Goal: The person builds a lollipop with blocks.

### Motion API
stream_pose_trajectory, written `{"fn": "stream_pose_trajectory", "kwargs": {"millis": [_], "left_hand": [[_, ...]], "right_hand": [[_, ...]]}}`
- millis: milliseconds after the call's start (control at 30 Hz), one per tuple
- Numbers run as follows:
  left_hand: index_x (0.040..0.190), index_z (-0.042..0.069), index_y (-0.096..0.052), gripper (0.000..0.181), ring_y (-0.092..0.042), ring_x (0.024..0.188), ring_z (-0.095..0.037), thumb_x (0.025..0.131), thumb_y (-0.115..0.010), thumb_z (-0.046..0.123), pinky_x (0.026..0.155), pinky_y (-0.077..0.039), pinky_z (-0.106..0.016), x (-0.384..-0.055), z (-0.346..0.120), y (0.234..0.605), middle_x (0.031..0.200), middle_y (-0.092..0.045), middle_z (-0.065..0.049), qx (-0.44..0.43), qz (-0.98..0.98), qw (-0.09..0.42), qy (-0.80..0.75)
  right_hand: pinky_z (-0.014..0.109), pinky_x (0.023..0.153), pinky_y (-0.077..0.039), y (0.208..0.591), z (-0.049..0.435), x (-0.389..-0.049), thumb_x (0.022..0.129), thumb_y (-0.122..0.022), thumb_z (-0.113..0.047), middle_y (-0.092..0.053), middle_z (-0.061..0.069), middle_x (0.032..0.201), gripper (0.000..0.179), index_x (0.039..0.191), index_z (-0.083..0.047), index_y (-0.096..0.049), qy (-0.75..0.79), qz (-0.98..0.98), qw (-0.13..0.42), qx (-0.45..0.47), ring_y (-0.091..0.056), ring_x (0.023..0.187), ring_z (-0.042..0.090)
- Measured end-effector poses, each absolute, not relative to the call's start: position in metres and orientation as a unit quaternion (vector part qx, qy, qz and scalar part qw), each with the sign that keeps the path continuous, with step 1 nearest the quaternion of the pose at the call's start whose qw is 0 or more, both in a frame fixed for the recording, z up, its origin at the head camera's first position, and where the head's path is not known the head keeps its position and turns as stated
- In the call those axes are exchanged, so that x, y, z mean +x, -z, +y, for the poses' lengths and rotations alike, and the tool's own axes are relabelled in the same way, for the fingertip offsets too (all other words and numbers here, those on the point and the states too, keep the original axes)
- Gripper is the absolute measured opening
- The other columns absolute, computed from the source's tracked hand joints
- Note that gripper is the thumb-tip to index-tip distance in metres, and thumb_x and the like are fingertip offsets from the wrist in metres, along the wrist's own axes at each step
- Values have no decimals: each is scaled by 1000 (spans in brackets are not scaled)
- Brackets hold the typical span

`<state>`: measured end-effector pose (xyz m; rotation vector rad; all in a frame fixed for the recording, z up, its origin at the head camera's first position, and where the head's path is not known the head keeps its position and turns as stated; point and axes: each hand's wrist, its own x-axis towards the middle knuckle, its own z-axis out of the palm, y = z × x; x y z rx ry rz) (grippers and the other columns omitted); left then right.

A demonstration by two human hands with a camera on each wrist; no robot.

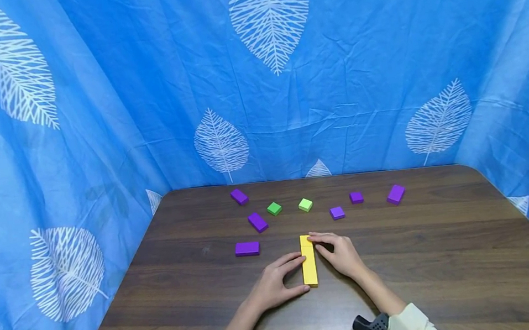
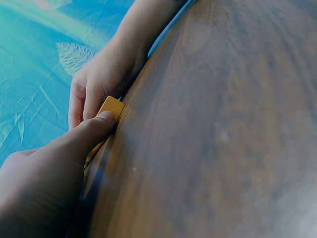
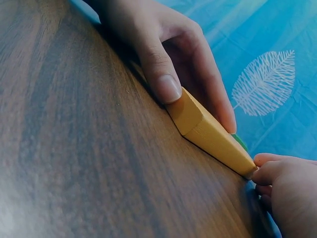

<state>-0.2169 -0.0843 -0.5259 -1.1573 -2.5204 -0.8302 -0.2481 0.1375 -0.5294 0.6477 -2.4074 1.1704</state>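
Note:
A long yellow block (image 1: pixel 310 271) lies on the table, pointing away from me, with a seam near its far end. Beyond that seam is a short yellow block (image 1: pixel 304 241), lined up against the long one. My left hand (image 1: pixel 272 285) grips the long block, thumb at its near end and fingertips along its left side. At the far end, my right hand (image 1: pixel 343 255) holds the short block with its fingertips, the thumb close to the right side. In the right wrist view, the left thumb (image 3: pixel 168 89) presses the near end face of the yellow block.
Behind the hands lie a green block (image 1: pixel 274 209) and a light green block (image 1: pixel 305 205). Purple blocks are at the left (image 1: pixel 247 249) and right (image 1: pixel 396 194), several in all. A blue leaf-patterned curtain (image 1: pixel 356 63) hangs behind the brown wooden table (image 1: pixel 456 251).

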Motion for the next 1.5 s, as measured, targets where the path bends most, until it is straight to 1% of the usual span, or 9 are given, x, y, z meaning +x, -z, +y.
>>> {"fn": "stream_pose_trajectory", "kwargs": {"millis": [300, 500, 633, 833, 1067, 1333, 1500], "left_hand": [[131, 15, -54, 63, -50, 118, -18, 78, -70, 44, 96, -42, -32, -218, -86, 527, 131, -52, -4, -394, -867, 118, 281], [132, 14, -52, 65, -49, 118, -18, 78, -70, 46, 97, -41, -32, -217, -86, 527, 132, -51, -4, -393, -867, 113, 283], [132, 13, -53, 65, -49, 118, -19, 78, -70, 45, 98, -41, -32, -217, -85, 528, 131, -51, -5, -394, -866, 114, 286], [131, 12, -54, 64, -49, 118, -19, 77, -71, 44, 98, -40, -32, -216, -86, 526, 131, -52, -5, -392, -866, 115, 287], [131, 13, -53, 64, -49, 119, -19, 78, -70, 44, 98, -40, -32, -215, -86, 525, 132, -51, -5, -388, -869, 105, 289], [132, 10, -52, 64, -47, 121, -20, 80, -69, 44, 100, -38, -33, -215, -87, 524, 132, -51, -7, -384, -864, 97, 310], [131, 9, -52, 59, -48, 120, -20, 84, -66, 41, 99, -39, -35, -218, -95, 518, 130, -52, -5, -373, -866, 79, 323]], "right_hand": [[43, 92, -44, 529, 136, -247, 82, -68, -3, -65, 0, 114, 25, 106, -12, -71, -421, -859, 189, 222, -58, 108, 22], [42, 90, -46, 529, 138, -245, 82, -68, -4, -65, 0, 113, 26, 106, -11, -71, -431, -849, 212, 221, -59, 107, 21], [42, 89, -46, 530, 139, -239, 82, -69, -8, -65, 0, 114, 26, 108, -10, -70, -428, -843, 225, 233, -59, 107, 21], [40, 90, -46, 529, 137, -231, 81, -71, -13, -64, 2, 115, 29, 110, -8, -69, -424, -842, 215, 254, -59, 107, 20], [40, 90, -46, 532, 136, -232, 80, -73, -21, -63, 0, 117, 33, 111, -9, -69, -402, -851, 210, 264, -59, 107, 20], [39, 90, -46, 533, 137, -233, 79, -74, -20, -64, -2, 115, 30, 107, -10, -71, -395, -855, 210, 263, -59, 107, 19], [38, 91, -46, 534, 136, -234, 80, -73, -21, -64, -3, 115, 30, 108, -11, -71, -392, -859, 205, 258, -58, 107, 18]]}}
